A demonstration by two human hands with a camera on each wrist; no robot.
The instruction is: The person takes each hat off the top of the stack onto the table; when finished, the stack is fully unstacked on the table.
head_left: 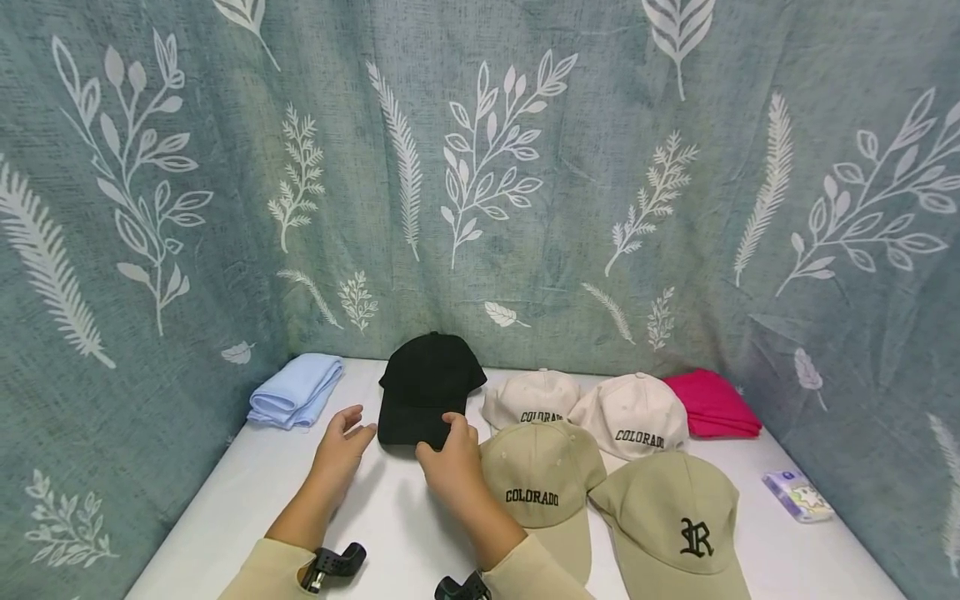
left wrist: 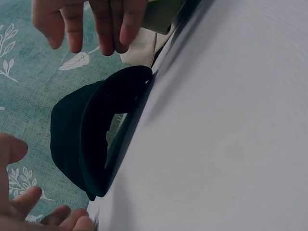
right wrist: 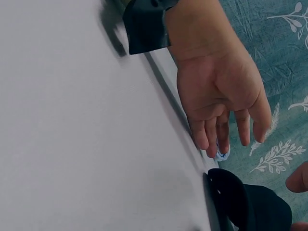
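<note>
A black cap [head_left: 431, 375] stands near the back of the white table, its brim facing me. My left hand [head_left: 341, 450] hovers to the left of the brim, fingers apart and slightly bent, with nothing in them. At the brim's front right is my right hand [head_left: 453, 467], thumb and forefinger spread; whether it touches the brim I cannot tell. The left wrist view shows the black cap [left wrist: 72, 130] between both hands, with a gap around it. In the right wrist view the left hand [right wrist: 219, 91] has loose, extended fingers above the table.
Two khaki caps [head_left: 536, 471] [head_left: 675, 508] and two cream caps [head_left: 543, 396] [head_left: 633, 412] sit to the right. Folded light-blue cloth [head_left: 296, 390] lies at back left, folded red cloth [head_left: 712, 404] at back right. A purple-and-white packet [head_left: 797, 496] is near the right edge. Patterned curtain [head_left: 555, 317] surrounds the table.
</note>
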